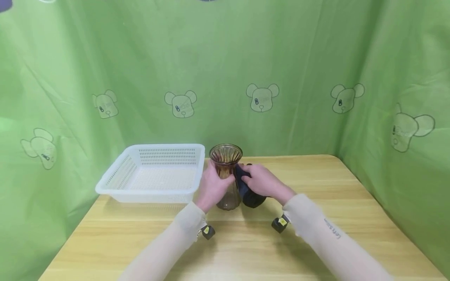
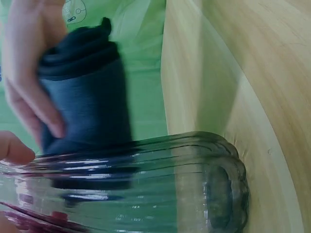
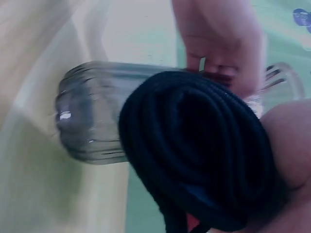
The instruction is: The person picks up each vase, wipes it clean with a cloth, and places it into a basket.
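A fluted, brown-tinted glass vase (image 1: 228, 197) stands upright with its flared rim at the top. My left hand (image 1: 213, 186) grips its upper part from the left, thumb across the near side. My right hand (image 1: 264, 182) holds a dark rolled cloth (image 1: 252, 197) against the vase's right side. In the left wrist view the cloth (image 2: 90, 107) lies alongside the ribbed glass, with the right fingers curled round it. The roll's layered end (image 3: 194, 141) fills the middle of the right wrist view and hides part of the vase (image 3: 92, 116).
A white perforated plastic basket (image 1: 109, 190) sits on the wooden table (image 1: 242, 249), just left of the vase. Green curtains (image 1: 225, 58) with bear-head prints hang behind the table and along both sides. Small black cameras are strapped at both wrists.
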Available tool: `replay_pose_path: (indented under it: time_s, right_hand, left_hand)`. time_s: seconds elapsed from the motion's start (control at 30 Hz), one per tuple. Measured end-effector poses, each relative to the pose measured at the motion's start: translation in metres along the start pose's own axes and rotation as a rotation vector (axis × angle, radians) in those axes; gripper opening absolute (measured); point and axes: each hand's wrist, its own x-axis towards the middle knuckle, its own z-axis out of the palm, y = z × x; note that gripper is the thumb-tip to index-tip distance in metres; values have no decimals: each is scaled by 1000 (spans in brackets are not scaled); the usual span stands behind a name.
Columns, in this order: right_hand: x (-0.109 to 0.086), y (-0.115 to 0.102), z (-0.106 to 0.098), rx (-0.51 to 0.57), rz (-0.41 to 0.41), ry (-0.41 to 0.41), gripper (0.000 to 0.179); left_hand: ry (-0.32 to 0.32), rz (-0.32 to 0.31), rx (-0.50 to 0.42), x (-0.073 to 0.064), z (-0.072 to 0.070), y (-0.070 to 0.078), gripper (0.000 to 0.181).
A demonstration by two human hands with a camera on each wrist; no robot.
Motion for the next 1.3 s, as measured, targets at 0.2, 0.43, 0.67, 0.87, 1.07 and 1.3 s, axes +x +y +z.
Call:
replay_pose_path:
  time_s: [0.2,0.43,0.67,0.87,1.07,1.3]
  right_hand:
    - [2,17,26,-40,36,-94,45]
    - [1,28,39,-28,75,-136,47]
    - [0,19,21,-2,39,-54,45]
    - [0,-1,-8,31,33,41,46]
    - [-2,-9,-18,5,29,63,44]
    - [3,3,12,-99,-2,3,45]
  left_hand:
    - [14,-19,-22,-1,2,0,81]
    - [54,-41,-13,-1,6,-2,86]
    - [92,26,-30,0,7,-6,81]
    - [98,66,27,2,4,-6,78]
    - [42,57,22,0,5,-1,73]
    - [21,16,40,-2,2,4,68]
